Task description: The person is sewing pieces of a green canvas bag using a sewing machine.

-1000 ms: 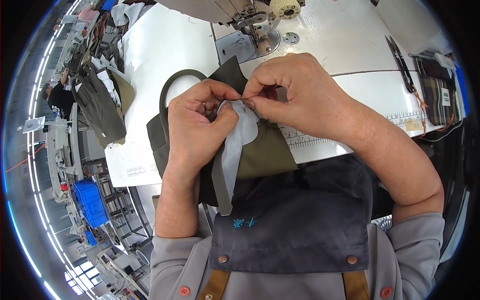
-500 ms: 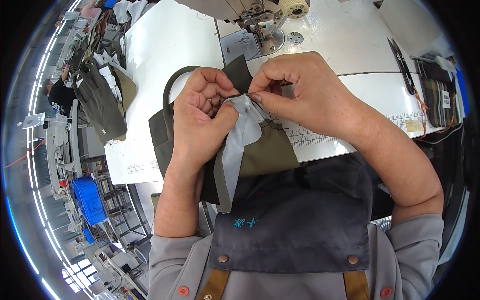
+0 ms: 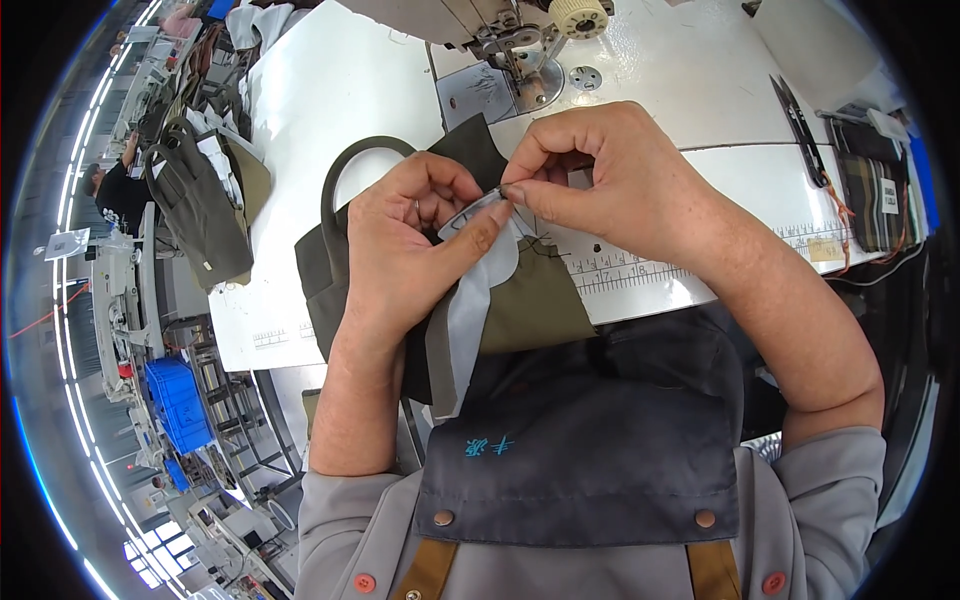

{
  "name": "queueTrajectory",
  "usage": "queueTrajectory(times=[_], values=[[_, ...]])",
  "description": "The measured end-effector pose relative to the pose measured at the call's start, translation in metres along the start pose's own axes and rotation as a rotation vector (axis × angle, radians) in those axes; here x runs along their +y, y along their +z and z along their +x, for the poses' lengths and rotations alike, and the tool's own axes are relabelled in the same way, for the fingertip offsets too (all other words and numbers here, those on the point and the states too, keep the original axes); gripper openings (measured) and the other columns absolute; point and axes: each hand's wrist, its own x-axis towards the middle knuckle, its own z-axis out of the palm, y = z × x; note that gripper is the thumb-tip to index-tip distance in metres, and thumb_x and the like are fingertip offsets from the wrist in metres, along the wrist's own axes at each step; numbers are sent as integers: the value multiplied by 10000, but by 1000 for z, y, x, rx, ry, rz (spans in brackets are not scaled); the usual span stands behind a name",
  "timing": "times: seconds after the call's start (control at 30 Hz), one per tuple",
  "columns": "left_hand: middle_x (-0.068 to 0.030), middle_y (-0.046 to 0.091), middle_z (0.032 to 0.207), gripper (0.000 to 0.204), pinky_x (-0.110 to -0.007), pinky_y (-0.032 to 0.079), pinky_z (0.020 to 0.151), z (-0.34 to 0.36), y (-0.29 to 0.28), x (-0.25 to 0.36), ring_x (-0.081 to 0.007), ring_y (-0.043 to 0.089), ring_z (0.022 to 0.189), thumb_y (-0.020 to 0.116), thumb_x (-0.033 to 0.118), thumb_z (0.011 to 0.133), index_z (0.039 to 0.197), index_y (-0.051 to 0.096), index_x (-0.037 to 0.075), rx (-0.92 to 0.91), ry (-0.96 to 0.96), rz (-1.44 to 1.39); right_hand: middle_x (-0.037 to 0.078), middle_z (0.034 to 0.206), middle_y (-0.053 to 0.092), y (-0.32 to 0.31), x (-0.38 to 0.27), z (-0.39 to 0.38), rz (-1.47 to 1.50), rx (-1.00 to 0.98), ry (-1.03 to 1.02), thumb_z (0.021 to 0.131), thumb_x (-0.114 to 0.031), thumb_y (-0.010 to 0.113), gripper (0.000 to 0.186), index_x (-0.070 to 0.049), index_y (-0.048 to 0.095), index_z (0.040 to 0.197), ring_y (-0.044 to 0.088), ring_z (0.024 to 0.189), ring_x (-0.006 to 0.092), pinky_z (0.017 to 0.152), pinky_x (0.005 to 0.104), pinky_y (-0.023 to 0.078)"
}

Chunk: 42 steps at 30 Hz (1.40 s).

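Note:
Both hands hold a dark olive fabric bag piece (image 3: 540, 305) with a handle loop (image 3: 345, 175) and a pale grey lining strip (image 3: 462, 335). My left hand (image 3: 410, 235) pinches the folded upper edge of the strip between thumb and fingers. Thumb and forefinger of my right hand (image 3: 610, 185) are pressed together on the same edge, right beside the left fingertips. What exactly lies between the right fingertips is too small to make out. Loose dark threads show on the olive fabric just below the right hand.
The sewing machine head (image 3: 500, 30) and its needle plate (image 3: 540, 85) stand beyond my hands. Thread snips (image 3: 800, 130) lie at the right beside a plaid fabric item (image 3: 875, 195). More olive bag pieces (image 3: 205, 215) hang at the table's left edge. A blue crate (image 3: 180, 400) is farther left.
The left thumb has slid up and right along the strip, folding its upper edge over. The right fingers stay at the edge, and the fabric has shifted slightly.

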Motion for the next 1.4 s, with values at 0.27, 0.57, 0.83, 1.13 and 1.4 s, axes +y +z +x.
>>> queueTrajectory(times=[0.27, 0.57, 0.83, 1.13, 1.4], values=[[-8, 704, 824, 137, -172, 460, 625, -4, 7, 5, -18, 619, 697, 792, -42, 869, 976, 707, -38, 78, -68, -137, 118, 815, 758, 3, 4, 0, -76, 29, -66, 845, -126, 742, 146, -30, 781, 948, 733, 739, 223, 707, 334, 581], [-16, 707, 841, 111, -168, 472, 624, -8, 14, 0, -17, 633, 711, 762, -60, 876, 970, 707, -41, 115, 25, -118, 66, 756, 715, 10, 9, -1, -328, 165, -371, 804, -118, 730, 72, -49, 718, 817, 703, 702, 260, 638, 376, 554], [0, 681, 817, 81, -171, 456, 602, -11, 16, -3, -7, 582, 676, 758, -75, 868, 923, 711, -38, 88, 144, 12, 92, 685, 692, 12, 8, -1, -258, 141, -197, 748, -144, 740, 105, -48, 697, 757, 697, 657, 279, 628, 390, 549], [-28, 700, 868, 85, -177, 499, 649, -8, 12, -1, -24, 630, 746, 749, -63, 908, 970, 693, -46, 80, -33, -329, 109, 760, 743, 6, 1, 3, -157, 54, -17, 814, -150, 731, 130, -24, 755, 835, 729, 700, 256, 668, 354, 572], [-49, 719, 913, 112, -180, 537, 715, -6, 10, -2, -41, 661, 783, 739, -62, 918, 1015, 682, -55, 56, -69, -374, 124, 796, 759, 1, 2, 0, -41, 15, 4, 836, -133, 753, 164, -5, 782, 934, 742, 725, 194, 687, 313, 581]])
